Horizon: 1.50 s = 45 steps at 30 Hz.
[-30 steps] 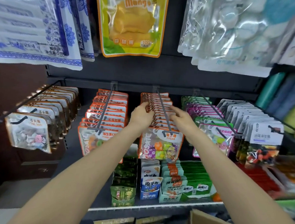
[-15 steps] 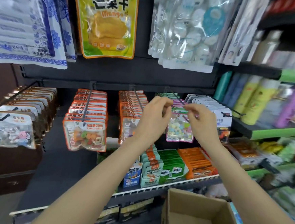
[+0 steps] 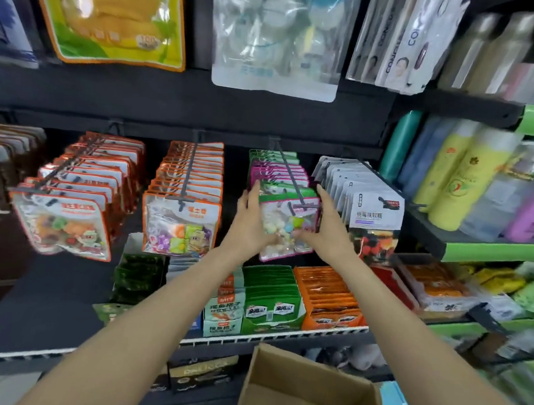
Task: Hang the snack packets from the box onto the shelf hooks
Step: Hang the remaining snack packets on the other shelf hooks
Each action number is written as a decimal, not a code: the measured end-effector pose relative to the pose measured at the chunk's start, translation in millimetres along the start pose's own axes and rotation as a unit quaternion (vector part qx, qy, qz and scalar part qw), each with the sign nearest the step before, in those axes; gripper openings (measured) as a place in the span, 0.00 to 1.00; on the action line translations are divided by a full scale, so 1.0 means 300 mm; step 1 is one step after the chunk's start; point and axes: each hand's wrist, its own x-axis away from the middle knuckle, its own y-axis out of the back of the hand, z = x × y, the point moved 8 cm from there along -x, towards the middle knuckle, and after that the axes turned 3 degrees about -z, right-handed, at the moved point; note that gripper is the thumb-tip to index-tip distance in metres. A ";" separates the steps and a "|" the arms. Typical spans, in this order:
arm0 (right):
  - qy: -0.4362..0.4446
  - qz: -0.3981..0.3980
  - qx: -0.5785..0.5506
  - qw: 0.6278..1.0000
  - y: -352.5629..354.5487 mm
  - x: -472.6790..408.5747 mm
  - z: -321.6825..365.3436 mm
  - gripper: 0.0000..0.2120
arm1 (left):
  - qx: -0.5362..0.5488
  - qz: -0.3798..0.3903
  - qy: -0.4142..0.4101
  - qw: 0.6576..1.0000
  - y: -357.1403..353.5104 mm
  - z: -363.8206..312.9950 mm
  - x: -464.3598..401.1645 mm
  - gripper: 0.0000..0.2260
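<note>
Both hands: left hand (image 3: 251,223) and right hand (image 3: 324,229) flank the front packet (image 3: 289,229), fingers straight, pressing its side edges
Packet's place: hanging at the front end of the hook (image 3: 288,178), just ahead of the pink and green packets behind it
Hook's long axis: runs from the back rail forward toward the person (slightly rightward)
Nearer hand: neither; the packet sits squarely between them
Box (image 3: 305,394): below, open; what it holds cannot be told

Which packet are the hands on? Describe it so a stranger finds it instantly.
On the row of shelf hooks, take the third orange-and-green run from the left. The front packet hangs between left hand and right hand; only it is pink-edged with pastel sweets.
</note>
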 end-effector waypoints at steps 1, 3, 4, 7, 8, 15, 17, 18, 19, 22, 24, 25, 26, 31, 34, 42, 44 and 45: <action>-0.002 0.006 -0.020 1.000 -0.008 -0.018 -0.014 0.49 | 0.007 -0.005 0.001 1.000 -0.005 0.008 -0.012 0.55; -0.012 0.024 -0.048 0.998 -0.026 -0.047 -0.042 0.53 | 0.019 -0.023 0.005 1.000 -0.006 0.025 -0.033 0.56; -0.017 0.028 -0.058 0.998 -0.033 -0.062 -0.057 0.52 | 0.023 -0.030 0.009 0.999 -0.007 0.032 -0.041 0.56; -0.003 0.030 -0.077 0.997 -0.040 -0.092 -0.075 0.46 | 0.018 -0.042 0.008 0.999 -0.013 0.036 -0.068 0.53; 0.002 0.027 -0.079 0.997 -0.042 -0.102 -0.077 0.45 | 0.012 -0.045 0.005 0.999 -0.014 0.038 -0.081 0.53; 0.019 0.023 -0.096 0.995 -0.048 -0.131 -0.083 0.43 | 0.019 -0.059 0.002 0.998 -0.002 0.030 -0.092 0.51; 0.019 0.046 -0.103 0.993 -0.056 -0.131 -0.089 0.47 | 0.085 -0.077 -0.006 0.993 0.019 0.020 -0.074 0.44; 0.015 0.069 -0.118 0.991 -0.061 -0.128 -0.089 0.49 | 0.132 -0.100 -0.003 0.986 0.039 0.018 -0.070 0.38; 0.008 0.094 -0.145 0.985 -0.064 -0.125 -0.085 0.51 | 0.174 -0.124 0.003 0.977 0.059 0.014 -0.068 0.32; -0.009 0.121 -0.256 0.959 -0.035 -0.150 -0.064 0.41 | 0.207 -0.165 0.011 0.964 0.104 -0.022 -0.104 0.22; -0.019 0.084 -0.265 0.960 0.003 -0.206 -0.051 0.31 | 0.114 -0.165 0.009 0.980 0.117 -0.066 -0.157 0.19; -0.018 0.067 -0.234 0.970 0.015 -0.236 -0.040 0.28 | 0.056 -0.155 0.007 0.986 0.117 -0.085 -0.191 0.18; -0.008 0.060 -0.188 0.980 0.019 -0.258 -0.020 0.25 | 0.009 -0.135 0.011 0.991 0.109 -0.094 -0.226 0.19; 0.088 0.115 0.084 0.986 -0.040 -0.321 0.029 0.25 | -0.145 -0.010 0.075 0.987 0.050 -0.031 -0.313 0.23; 0.077 0.126 0.128 0.981 -0.034 -0.335 0.004 0.25 | -0.151 -0.018 0.073 0.986 0.052 -0.020 -0.304 0.24; 0.090 0.136 0.141 0.976 -0.039 -0.365 0.023 0.27 | -0.166 0.019 0.070 0.983 0.044 -0.042 -0.302 0.24; 0.089 0.147 0.159 0.972 -0.057 -0.393 0.034 0.27 | -0.176 0.026 0.072 0.981 0.046 -0.050 -0.335 0.23; 0.087 0.159 0.181 0.967 -0.069 -0.402 0.035 0.26 | -0.188 0.037 0.075 0.979 0.046 -0.051 -0.348 0.23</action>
